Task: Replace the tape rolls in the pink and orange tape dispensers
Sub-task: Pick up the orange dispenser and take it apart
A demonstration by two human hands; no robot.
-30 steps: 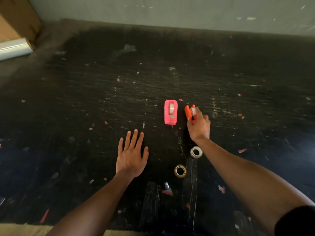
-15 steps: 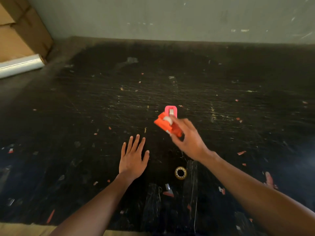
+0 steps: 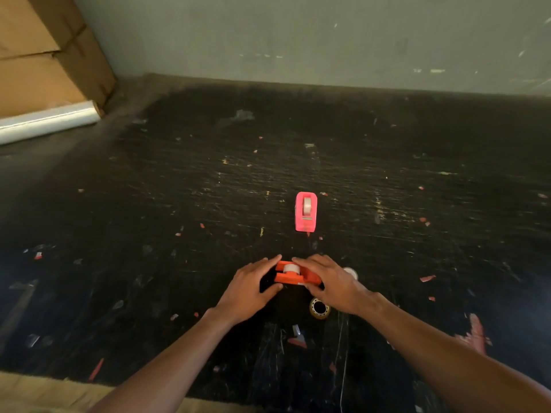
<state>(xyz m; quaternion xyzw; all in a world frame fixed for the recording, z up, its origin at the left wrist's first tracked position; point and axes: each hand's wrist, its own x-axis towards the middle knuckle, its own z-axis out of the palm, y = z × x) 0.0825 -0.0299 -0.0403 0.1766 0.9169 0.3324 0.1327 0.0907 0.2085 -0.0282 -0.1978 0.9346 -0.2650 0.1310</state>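
Both hands are meeting over the orange tape dispenser (image 3: 297, 276), which is lying crosswise near the front of the scratched black worktop (image 3: 149, 204), its white tape roll (image 3: 289, 268) showing on top. The left hand (image 3: 249, 289) is cupping the dispenser's left end, fingers curling over the far side and thumb pressing in at the near edge, so its grip is grasping the dispenser. The right hand (image 3: 331, 283) is covering the right end, fingers reaching across the top toward the roll and thumb tucking under the near edge; its grip is likewise closing around the dispenser. Whether the dispenser is resting on the worktop or being held just above it cannot be told. The pink tape dispenser (image 3: 306, 211) is standing alone farther back, well apart from the hands, with a pale roll sitting in its slot. A yellowish clear tape roll (image 3: 319, 308) is lying flat just beneath the right wrist, and a white tape roll (image 3: 351, 272) is peeking out from behind the right hand, mostly hidden. At the far left corner a roll of clear film (image 3: 47, 122) is lying against a cardboard box (image 3: 44, 55).
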